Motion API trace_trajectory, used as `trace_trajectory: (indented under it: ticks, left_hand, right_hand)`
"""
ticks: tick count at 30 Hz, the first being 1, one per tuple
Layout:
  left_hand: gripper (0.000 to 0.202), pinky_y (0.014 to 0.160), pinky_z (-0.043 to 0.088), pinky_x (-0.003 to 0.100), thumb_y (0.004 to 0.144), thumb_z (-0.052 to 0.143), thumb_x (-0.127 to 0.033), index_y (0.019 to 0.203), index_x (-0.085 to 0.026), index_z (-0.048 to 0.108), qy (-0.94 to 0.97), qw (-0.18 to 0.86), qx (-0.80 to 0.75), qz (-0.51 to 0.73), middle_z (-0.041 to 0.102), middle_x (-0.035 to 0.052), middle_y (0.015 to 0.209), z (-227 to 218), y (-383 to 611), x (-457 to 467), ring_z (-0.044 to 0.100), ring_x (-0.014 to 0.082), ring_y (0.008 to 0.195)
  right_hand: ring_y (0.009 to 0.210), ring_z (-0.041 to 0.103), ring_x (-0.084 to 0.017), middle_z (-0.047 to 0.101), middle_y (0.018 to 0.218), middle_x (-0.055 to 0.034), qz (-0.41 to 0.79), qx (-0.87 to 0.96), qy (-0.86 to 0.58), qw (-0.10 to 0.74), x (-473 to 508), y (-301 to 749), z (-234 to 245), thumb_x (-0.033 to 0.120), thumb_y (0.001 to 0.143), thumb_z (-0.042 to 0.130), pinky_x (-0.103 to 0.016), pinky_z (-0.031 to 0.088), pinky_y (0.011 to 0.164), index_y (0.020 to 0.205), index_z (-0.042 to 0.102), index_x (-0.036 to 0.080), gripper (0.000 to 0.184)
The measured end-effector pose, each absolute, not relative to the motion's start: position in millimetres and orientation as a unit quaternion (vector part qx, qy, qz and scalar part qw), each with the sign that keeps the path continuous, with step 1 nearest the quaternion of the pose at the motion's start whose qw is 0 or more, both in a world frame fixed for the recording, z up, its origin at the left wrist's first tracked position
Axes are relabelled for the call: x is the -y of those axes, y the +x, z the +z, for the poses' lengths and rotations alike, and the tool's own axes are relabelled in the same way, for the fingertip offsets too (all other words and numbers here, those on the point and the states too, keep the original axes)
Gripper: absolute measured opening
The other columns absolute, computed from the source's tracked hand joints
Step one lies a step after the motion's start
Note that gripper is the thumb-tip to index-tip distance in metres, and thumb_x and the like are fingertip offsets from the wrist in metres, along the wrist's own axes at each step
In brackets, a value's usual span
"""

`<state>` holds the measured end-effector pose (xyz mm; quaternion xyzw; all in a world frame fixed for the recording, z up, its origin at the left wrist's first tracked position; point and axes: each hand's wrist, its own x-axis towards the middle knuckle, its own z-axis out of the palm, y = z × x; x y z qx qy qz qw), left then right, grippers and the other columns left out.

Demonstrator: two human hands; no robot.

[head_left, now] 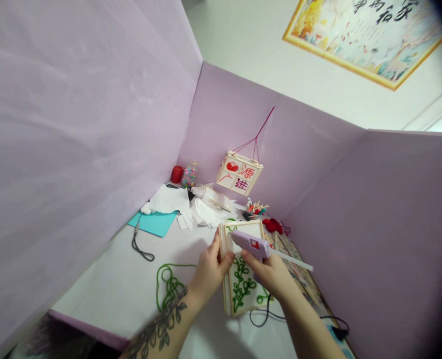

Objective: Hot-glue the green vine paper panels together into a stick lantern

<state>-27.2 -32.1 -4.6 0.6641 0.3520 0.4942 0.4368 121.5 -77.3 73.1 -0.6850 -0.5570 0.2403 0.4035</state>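
My left hand (210, 267) is closed on the left edge of a wooden-framed panel box (250, 299), thumb on its front and fingers behind. Green cord shaped into leafy loops (242, 284) decorates its white face. In my right hand (271, 271) is a lilac hot glue gun (251, 243) with a pale glue stick (293, 259) poking out of its back. The gun's nozzle points left, close to the upper left of the frame; whether it touches cannot be made out. A loose tangle of green cord (169, 286) lies left of my left forearm.
A small lantern (240, 173) with red writing hangs by a purple string at the back. White paper (202, 212), a turquoise sheet (157, 223), a red spool (176, 174) and a jar of beads (189, 175) sit behind. Wooden sticks (303, 274) and a black cable (260, 324) are at right.
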Motion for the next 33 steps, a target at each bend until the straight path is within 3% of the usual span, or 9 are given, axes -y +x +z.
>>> trace_trajectory:
  ticks: [5, 11, 16, 21, 26, 33]
  left_hand:
    - [0.076, 0.076, 0.051, 0.031, 0.092, 0.051, -0.049, 0.153, -0.008, 0.028, 0.667, 0.435, -0.355, 0.489, 0.071, 0.0111, 0.097, -4, -28, 32, 0.066, 0.0235, 0.085]
    - [0.077, 0.072, 0.05, 0.029, 0.092, 0.051, -0.049, 0.153, -0.009, 0.028, 0.667, 0.434, -0.352, 0.493, 0.071, 0.0091, 0.094, -7, -27, 31, 0.064, 0.021, 0.078]
    - [0.079, 0.066, 0.048, 0.027, 0.091, 0.052, -0.052, 0.152, -0.007, 0.03, 0.672, 0.425, -0.362, 0.486, 0.067, 0.005, 0.081, -7, -27, 31, 0.058, 0.0176, 0.067]
    - [0.079, 0.069, 0.048, 0.027, 0.091, 0.051, -0.052, 0.152, -0.007, 0.031, 0.674, 0.421, -0.363, 0.487, 0.066, 0.0047, 0.083, -6, -28, 31, 0.058, 0.0179, 0.071]
    - [0.08, 0.063, 0.044, 0.025, 0.09, 0.052, -0.053, 0.152, -0.008, 0.03, 0.675, 0.417, -0.368, 0.485, 0.062, 0.0014, 0.077, -7, -28, 30, 0.053, 0.0152, 0.064]
    - [0.08, 0.06, 0.042, 0.025, 0.09, 0.049, -0.054, 0.15, -0.004, 0.032, 0.684, 0.402, -0.376, 0.479, 0.062, 0.0038, 0.079, -9, -27, 30, 0.052, 0.015, 0.064]
  right_hand:
    - [0.087, 0.069, -0.029, 0.076, 0.088, -0.0083, 0.253, 0.561, -0.683, 0.392, 78, 123, 74, 0.055, 0.077, 0.065, -0.042, 0.053, 0.081, 0.094, 0.075, 0.017, 0.043]
    - [0.103, 0.068, -0.032, 0.075, 0.108, -0.0105, 0.266, 0.578, -0.662, 0.396, 80, 127, 75, 0.054, 0.077, 0.068, -0.048, 0.05, 0.094, 0.109, 0.074, 0.018, 0.049]
    - [0.101, 0.068, -0.031, 0.076, 0.107, -0.0105, 0.276, 0.584, -0.657, 0.389, 81, 128, 78, 0.053, 0.077, 0.068, -0.047, 0.052, 0.092, 0.11, 0.074, 0.018, 0.049]
    - [0.093, 0.07, -0.03, 0.076, 0.098, -0.0095, 0.26, 0.599, -0.66, 0.373, 82, 136, 81, 0.05, 0.075, 0.07, -0.042, 0.056, 0.081, 0.107, 0.075, 0.018, 0.046]
    - [0.095, 0.069, -0.03, 0.076, 0.097, -0.0088, 0.271, 0.597, -0.659, 0.368, 82, 141, 77, 0.051, 0.077, 0.069, -0.042, 0.056, 0.081, 0.11, 0.074, 0.019, 0.046]
    - [0.088, 0.069, -0.027, 0.076, 0.091, -0.0079, 0.271, 0.61, -0.636, 0.388, 83, 145, 76, 0.048, 0.074, 0.071, -0.04, 0.056, 0.078, 0.103, 0.075, 0.019, 0.041]
